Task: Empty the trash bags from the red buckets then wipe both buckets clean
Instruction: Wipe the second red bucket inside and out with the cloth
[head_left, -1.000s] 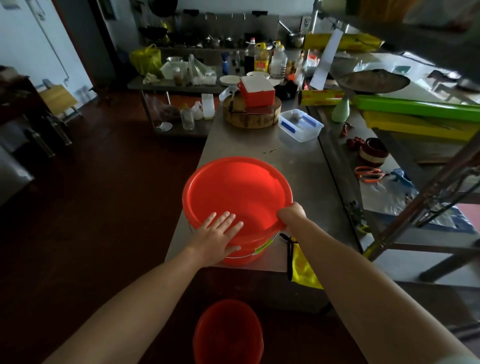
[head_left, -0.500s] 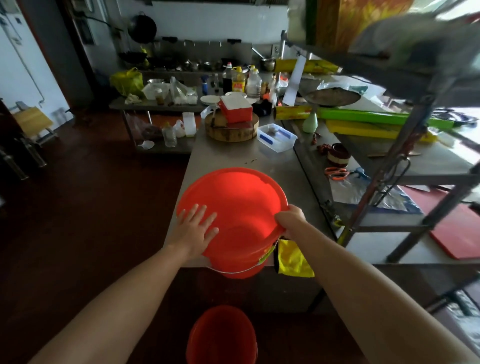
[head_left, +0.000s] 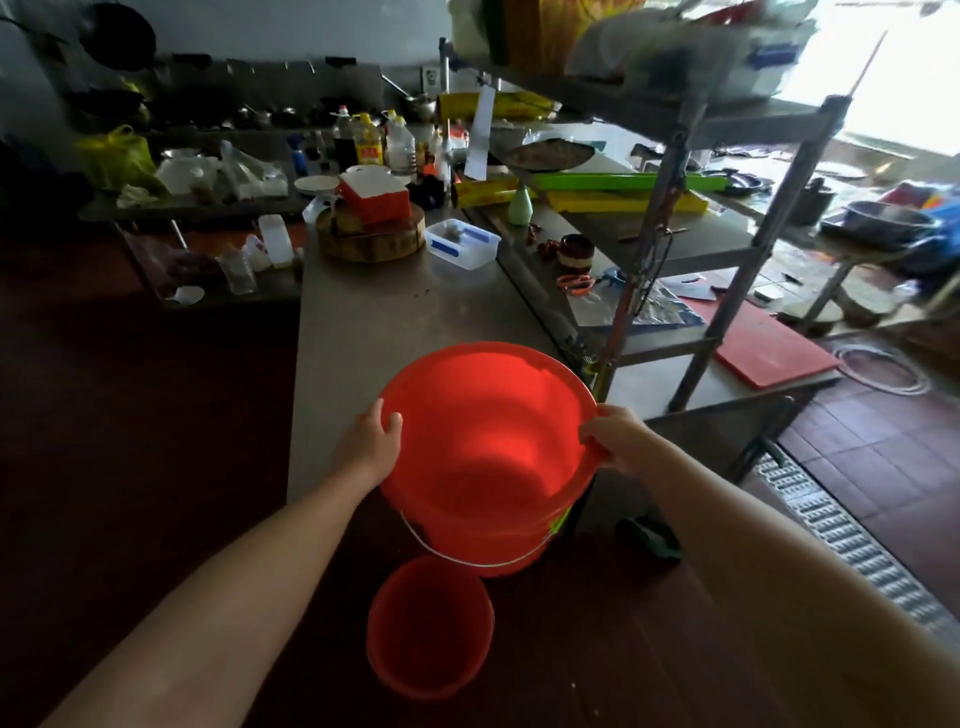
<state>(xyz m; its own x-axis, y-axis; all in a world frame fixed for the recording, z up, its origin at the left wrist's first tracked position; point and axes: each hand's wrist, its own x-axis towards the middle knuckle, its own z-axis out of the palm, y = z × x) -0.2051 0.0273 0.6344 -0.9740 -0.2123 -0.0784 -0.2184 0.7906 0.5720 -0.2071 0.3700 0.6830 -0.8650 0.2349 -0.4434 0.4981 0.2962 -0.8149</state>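
Note:
I hold a red bucket (head_left: 488, 447) with a wire handle in the air, past the near edge of the steel table (head_left: 374, 322). It looks empty inside, with no bag. My left hand (head_left: 370, 441) grips its left rim, thumb over the edge. My right hand (head_left: 613, 436) grips the right rim. A second red bucket (head_left: 428, 629) stands on the dark floor directly below, its inside too dark to make out.
On the table's far end lie a wooden chopping block (head_left: 371, 240) with a red box, and a clear plastic tub (head_left: 462, 244). A metal shelf rack (head_left: 670, 249) stands to the right. A floor drain grate (head_left: 841, 545) runs at the right. A dark object (head_left: 647, 535) lies on the floor.
The bucket came off the table toward me and now hangs over the floor bucket. My left hand went from lying flat on the side to gripping the rim. The yellow cloth has gone from view.

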